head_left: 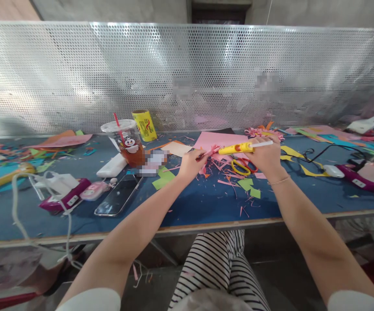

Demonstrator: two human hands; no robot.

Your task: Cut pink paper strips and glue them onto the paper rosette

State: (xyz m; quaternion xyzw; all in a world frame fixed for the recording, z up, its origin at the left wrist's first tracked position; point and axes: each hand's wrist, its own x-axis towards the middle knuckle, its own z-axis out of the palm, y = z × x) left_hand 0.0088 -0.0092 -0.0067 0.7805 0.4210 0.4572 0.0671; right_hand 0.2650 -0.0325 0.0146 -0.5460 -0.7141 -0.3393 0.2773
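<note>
My left hand (pixel 191 165) pinches a small pink paper piece (pixel 211 151) with fringed strips. My right hand (pixel 265 156) is wrapped round a yellow glue gun (pixel 235 148), with a whitish stick jutting from its back. The gun's tip points left and is close to the pink piece; whether they touch I cannot tell. Behind both hands lies a pink sheet (pixel 208 139). Scissors with yellow and red handles (pixel 240 167) rest under the gun among thin pink scraps. Green paper pieces (pixel 163 178) lie beside my left wrist.
A drink cup (pixel 130 149) with a red straw, a yellow can (pixel 145 126), a phone (pixel 118 196) and a purple power strip (pixel 65 196) stand or lie at left. Another purple strip (pixel 362 178) with black cable is at right. A perforated metal screen (pixel 187 77) borders the blue table (pixel 187 211).
</note>
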